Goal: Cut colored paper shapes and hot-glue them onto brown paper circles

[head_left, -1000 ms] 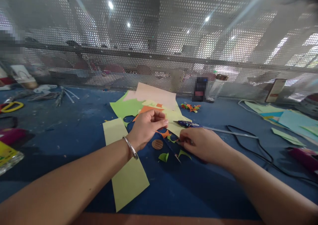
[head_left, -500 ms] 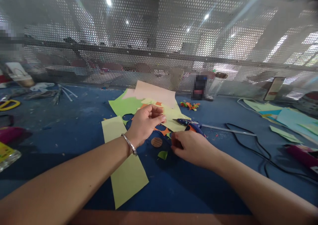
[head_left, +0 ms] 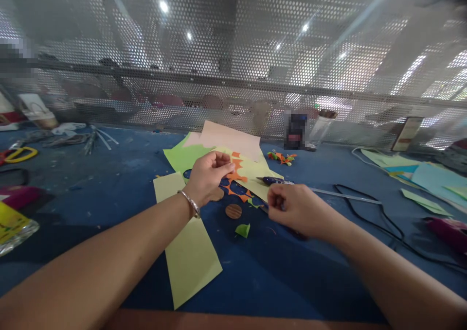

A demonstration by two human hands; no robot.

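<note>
My left hand (head_left: 211, 174), with a bracelet at its wrist, is closed in a pinch above the paper scraps; what it pinches, if anything, is hard to see. Behind its fingertips lie cut orange paper pieces (head_left: 237, 172). My right hand (head_left: 297, 207) has its fingers curled, and a dark shape shows below it that I cannot make out. Just beyond this hand lies a dark blue glue gun (head_left: 272, 180), partly hidden, with a long clear glue stick (head_left: 346, 195) at its back. Between the hands are a round brown striped disc (head_left: 233, 211) and a small green paper piece (head_left: 242, 230).
A pale yellow paper strip (head_left: 189, 267) lies under my left forearm. Green (head_left: 186, 152) and pale pink sheets (head_left: 231, 139) lie behind. A black cord (head_left: 375, 223) curves at the right, near coloured papers (head_left: 434, 174). Yellow-handled scissors (head_left: 22, 155) lie left. Perforated metal panels (head_left: 219, 53) stand behind.
My right hand has moved right and toward me, covering the glue gun's handle. My left hand has shifted slightly left, showing more orange paper and a brown round piece beside it.
</note>
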